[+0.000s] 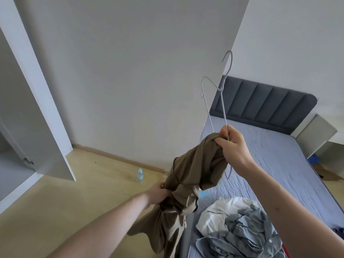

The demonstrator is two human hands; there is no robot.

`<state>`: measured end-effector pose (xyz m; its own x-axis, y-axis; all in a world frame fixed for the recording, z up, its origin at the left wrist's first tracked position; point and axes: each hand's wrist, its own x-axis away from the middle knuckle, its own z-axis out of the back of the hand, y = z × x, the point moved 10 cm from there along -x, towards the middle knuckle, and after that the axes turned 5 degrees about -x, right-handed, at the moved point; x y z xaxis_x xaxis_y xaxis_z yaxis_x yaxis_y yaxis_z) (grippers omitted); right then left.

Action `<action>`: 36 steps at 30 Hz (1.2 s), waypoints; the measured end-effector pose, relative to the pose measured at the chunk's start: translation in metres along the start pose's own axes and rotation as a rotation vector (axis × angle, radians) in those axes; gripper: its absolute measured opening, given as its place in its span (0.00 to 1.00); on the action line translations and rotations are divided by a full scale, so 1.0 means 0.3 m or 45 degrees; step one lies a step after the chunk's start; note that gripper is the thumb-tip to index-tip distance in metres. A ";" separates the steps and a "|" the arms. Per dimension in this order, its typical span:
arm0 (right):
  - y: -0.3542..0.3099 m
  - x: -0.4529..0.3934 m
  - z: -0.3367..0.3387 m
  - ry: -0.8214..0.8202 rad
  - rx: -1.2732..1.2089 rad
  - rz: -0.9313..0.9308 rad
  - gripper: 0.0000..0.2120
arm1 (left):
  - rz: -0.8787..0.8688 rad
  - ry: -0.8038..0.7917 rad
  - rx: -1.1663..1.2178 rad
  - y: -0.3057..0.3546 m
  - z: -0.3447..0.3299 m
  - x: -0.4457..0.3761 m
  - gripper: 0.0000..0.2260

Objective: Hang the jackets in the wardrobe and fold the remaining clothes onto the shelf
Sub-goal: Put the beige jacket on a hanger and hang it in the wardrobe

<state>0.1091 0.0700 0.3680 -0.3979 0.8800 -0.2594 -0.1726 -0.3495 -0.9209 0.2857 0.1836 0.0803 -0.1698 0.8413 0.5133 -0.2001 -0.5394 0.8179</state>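
Head view.

Right hand: raised, fingers clenched round a white wire hanger together with the top edge of a tan jacket; hook pointing up and away, lower wire tip poking out below the wrist.

Left hand: lower and nearer the floor, gripping a bunched fold of the same jacket; fingers partly buried in cloth.

Tan jacket: twisted, hanging between the two hands, not yet spread over the hanger's shoulders.

Below the right forearm: heap of white and grey clothes on the bed, unfolded.

Beyond the left hand: water bottle on the floor; further left, open wardrobe door, interior mostly out of frame.

Progress, as judged: early. Nothing visibly hung or folded; jacket to be threaded, hung; heap to be folded and shelved.
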 end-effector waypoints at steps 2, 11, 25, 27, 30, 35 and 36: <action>0.001 0.006 0.002 -0.009 0.056 0.015 0.13 | -0.062 0.023 0.003 0.007 -0.033 -0.012 0.08; 0.105 0.087 0.169 0.005 0.216 -0.024 0.15 | 0.144 0.029 0.469 -0.100 0.087 -0.005 0.13; 0.257 0.138 0.249 -0.054 0.569 -0.004 0.19 | -0.294 0.388 -0.260 0.270 0.314 0.153 0.25; 0.280 0.148 0.254 -0.057 0.620 -0.033 0.19 | -0.156 0.384 -0.939 0.309 0.334 0.186 0.22; 0.302 0.157 0.245 -0.063 0.632 -0.057 0.18 | -0.065 0.261 -1.097 0.325 0.352 0.201 0.18; 0.302 0.174 0.185 -0.179 0.596 -0.102 0.16 | -0.078 0.123 0.086 0.333 0.401 0.208 0.08; 0.296 0.179 0.176 -0.207 0.578 -0.113 0.14 | -0.055 0.220 0.207 0.328 0.434 0.204 0.08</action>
<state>0.0248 0.0693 0.2878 -0.4930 0.8638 -0.1037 -0.5734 -0.4122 -0.7080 0.3813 0.1867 0.2261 -0.3300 0.8373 0.4359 -0.0552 -0.4781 0.8765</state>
